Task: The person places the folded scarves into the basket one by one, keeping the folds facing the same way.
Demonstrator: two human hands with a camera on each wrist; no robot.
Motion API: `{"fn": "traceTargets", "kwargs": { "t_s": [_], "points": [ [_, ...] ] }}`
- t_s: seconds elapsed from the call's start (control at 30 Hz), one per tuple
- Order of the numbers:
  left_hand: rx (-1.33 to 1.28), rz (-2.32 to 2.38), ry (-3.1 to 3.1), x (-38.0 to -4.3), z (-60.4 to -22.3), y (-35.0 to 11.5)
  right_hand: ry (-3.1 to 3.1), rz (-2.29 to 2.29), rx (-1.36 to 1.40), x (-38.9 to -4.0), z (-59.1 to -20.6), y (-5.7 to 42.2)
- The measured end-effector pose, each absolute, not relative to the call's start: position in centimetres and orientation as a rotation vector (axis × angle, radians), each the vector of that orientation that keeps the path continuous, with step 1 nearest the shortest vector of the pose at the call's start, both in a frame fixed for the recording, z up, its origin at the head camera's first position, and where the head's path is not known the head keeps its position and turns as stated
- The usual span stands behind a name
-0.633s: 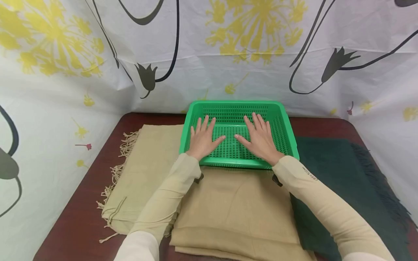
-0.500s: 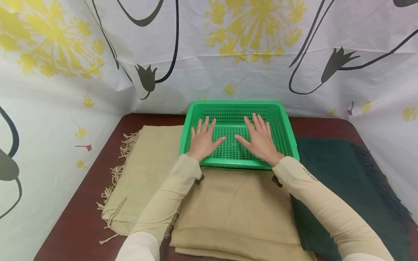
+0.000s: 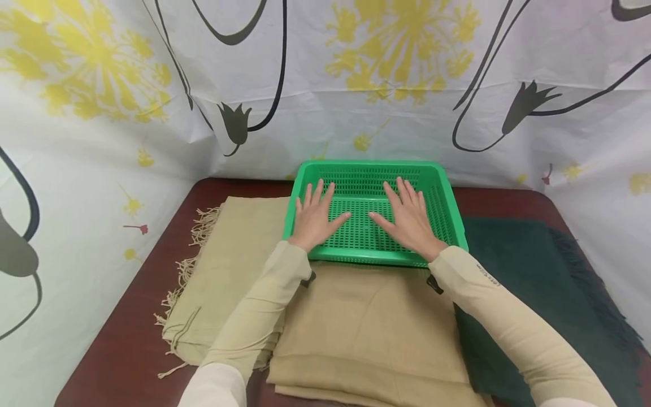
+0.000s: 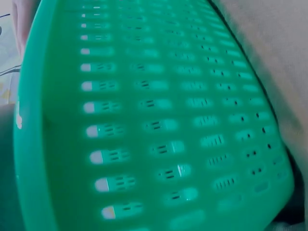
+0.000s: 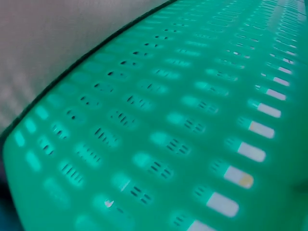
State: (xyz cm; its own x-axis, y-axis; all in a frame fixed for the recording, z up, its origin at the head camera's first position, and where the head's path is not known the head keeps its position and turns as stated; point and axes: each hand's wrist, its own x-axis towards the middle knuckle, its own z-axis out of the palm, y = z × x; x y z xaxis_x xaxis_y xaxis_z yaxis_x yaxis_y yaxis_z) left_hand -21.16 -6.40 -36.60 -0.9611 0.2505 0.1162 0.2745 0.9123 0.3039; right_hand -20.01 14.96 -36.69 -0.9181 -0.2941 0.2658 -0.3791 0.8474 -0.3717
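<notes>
A green slotted plastic basket [image 3: 377, 257] stands at the back middle of the table. My left hand [image 3: 313, 220] is over its left half, palm down, with straight, spread fingers. Over the right half is my right hand [image 3: 409, 223], its fingers spread the same way. Neither hand grips anything; whether the palms or wrists touch the rim, I cannot tell. Inside the basket only its slotted floor shows between the hands. Both wrist views look close up at the basket's outer wall, the left wrist one at a slotted side [image 4: 144, 115] and the right wrist one at another [image 5: 144, 115].
A khaki fringed cloth [image 3: 239, 254] lies folded on the left. In front of the basket is a folded tan cloth [image 3: 371, 322]. A dark green fringed cloth [image 3: 524, 282] lies on the right. Behind the dark red table [image 3: 127, 339] hangs a white patterned curtain [image 3: 295, 85].
The head view has shifted slightly, so the scene sits a little to the right and lower. Both hands keep nearly the same pose over the basket.
</notes>
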Motion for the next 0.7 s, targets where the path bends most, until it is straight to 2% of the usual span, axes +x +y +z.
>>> {"fn": "traceTargets", "kwargs": {
  "t_s": [0.7],
  "points": [
    [-0.476, -0.598, -2.919, -20.0, -36.8, -8.4, -2.801, 0.613, 0.512, -17.6, -36.5, 17.9]
  ]
}}
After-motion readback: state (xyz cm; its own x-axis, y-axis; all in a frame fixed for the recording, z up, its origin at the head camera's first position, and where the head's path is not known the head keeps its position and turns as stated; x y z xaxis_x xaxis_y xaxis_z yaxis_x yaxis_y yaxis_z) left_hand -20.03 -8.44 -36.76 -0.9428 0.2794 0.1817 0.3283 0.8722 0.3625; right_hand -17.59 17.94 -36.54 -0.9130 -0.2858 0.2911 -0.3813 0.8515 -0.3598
